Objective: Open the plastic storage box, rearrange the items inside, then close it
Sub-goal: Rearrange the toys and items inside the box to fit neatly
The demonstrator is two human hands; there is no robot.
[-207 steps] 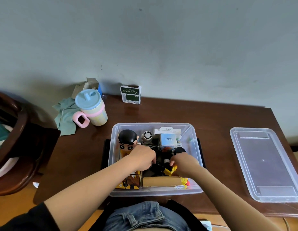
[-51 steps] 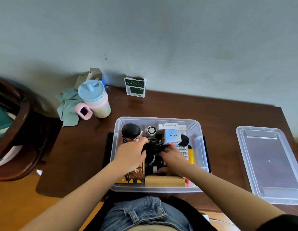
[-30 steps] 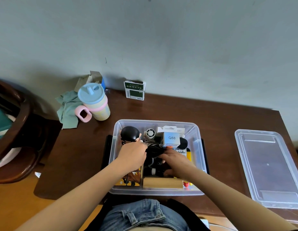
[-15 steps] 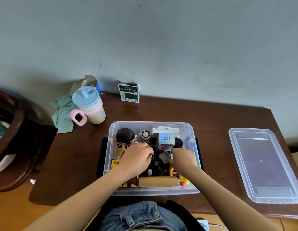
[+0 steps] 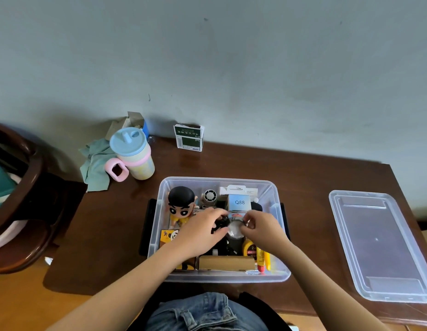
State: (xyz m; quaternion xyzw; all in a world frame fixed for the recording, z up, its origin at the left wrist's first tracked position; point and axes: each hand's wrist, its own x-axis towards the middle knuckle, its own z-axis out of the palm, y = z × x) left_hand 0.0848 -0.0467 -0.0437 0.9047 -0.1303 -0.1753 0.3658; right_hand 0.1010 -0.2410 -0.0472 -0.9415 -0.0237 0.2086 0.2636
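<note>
Right hand: I am seeing my right hand [image 5: 263, 229] curling its fingers and pinching a small round, pale translucent piece [image 5: 234, 230] over the middle of the box.
Left hand: my left hand [image 5: 201, 231] is curling around a small black item [image 5: 220, 226], touching that same cluster; what the item is I cannot tell.
Storage box: the clear plastic rectangular storage box [image 5: 274, 209] is sitting open on the dark brown wooden table [image 5: 303, 177], its long axis running left to right, directly in front of me.
Contents: a black-haired cartoon figurine [image 5: 181, 206] is standing upright in the far left corner; a pale blue carton marked Q88 [image 5: 239, 202] is standing at the far wall; a tan cardboard box [image 5: 225, 263] is lying along the near wall.
Lid: the clear plastic lid [image 5: 379, 244] is lying flat, well apart to the right, long axis pointing away from me.
Beside: a pastel lidded cup with a pink handle [image 5: 132, 155] is standing at far left.
</note>
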